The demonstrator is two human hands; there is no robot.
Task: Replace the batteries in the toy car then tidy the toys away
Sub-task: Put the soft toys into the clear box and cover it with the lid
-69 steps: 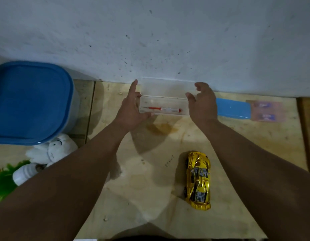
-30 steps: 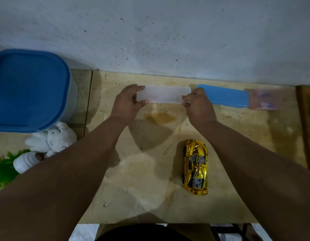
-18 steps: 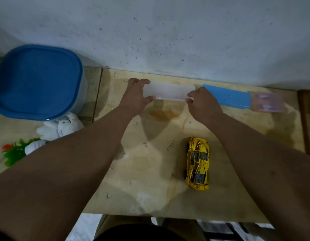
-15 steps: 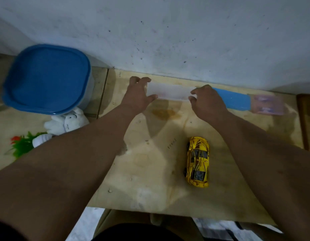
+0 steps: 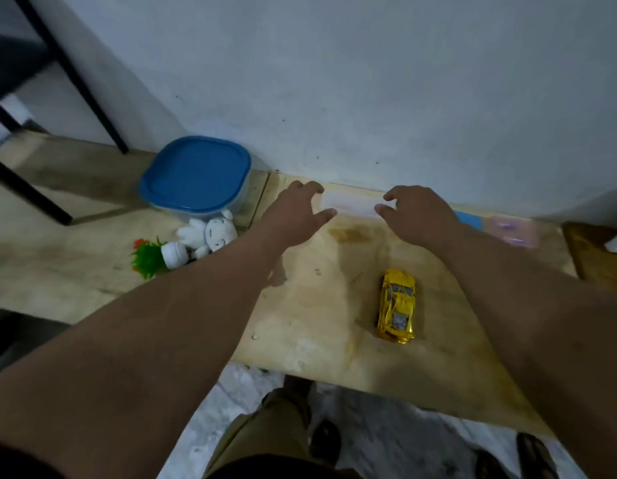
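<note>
Our left hand [image 5: 293,210] and right hand [image 5: 416,212] hover at either end of the closed clear plastic case [image 5: 350,203] by the wall, fingers loosely spread and gripping nothing. The gold toy car [image 5: 397,305] sits on the plywood tabletop [image 5: 317,305], nearer us. A blue-lidded container [image 5: 196,174], plush toy [image 5: 210,233] and small potted plant [image 5: 155,257] lie left.

The clear case [image 5: 350,204] by the wall is a pale blur — whatever it holds can't be made out. The right hand [image 5: 416,216] covers most of the blue box [image 5: 469,219], and the pink packet [image 5: 512,230] beside it is smeared, perhaps batteries. The black frame [image 5: 68,77] runs off the left edge.
</note>
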